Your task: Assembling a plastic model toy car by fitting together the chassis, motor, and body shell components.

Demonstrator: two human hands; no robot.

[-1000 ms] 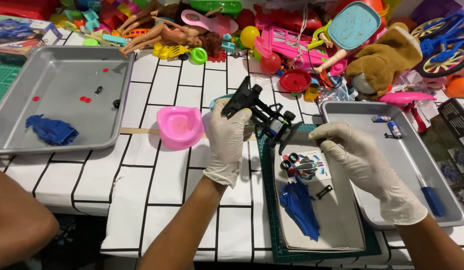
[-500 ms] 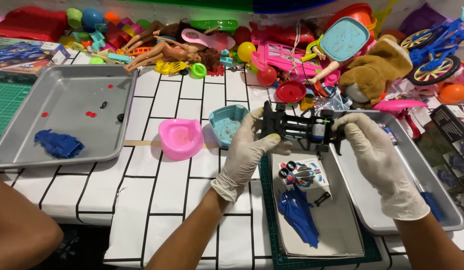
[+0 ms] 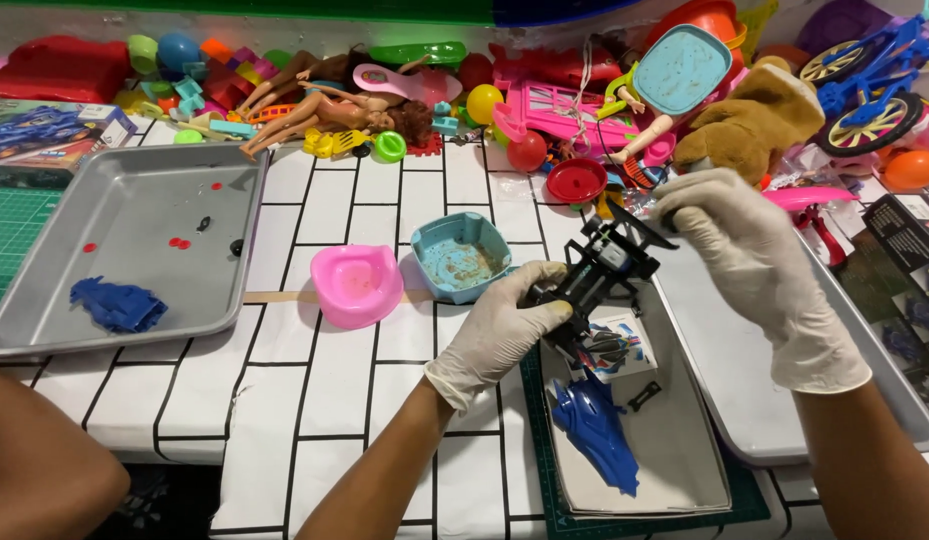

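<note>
Both of my hands wear white gloves and hold a black toy car chassis above the table. My left hand grips its lower left end. My right hand holds its upper right end from above. Below the chassis lies a blue toy car body shell on a white sheet over a green cutting mat. A small printed sticker card and a small black part lie beside the shell.
A grey tray at the left holds a blue shell piece and small red bits. A pink potty toy and a teal bowl stand mid-table. Another grey tray sits at the right. Toys crowd the back edge.
The chassis was turned from tilted up in my left hand to held across by both hands, then tilted again. The view shifted slightly to the right.
</note>
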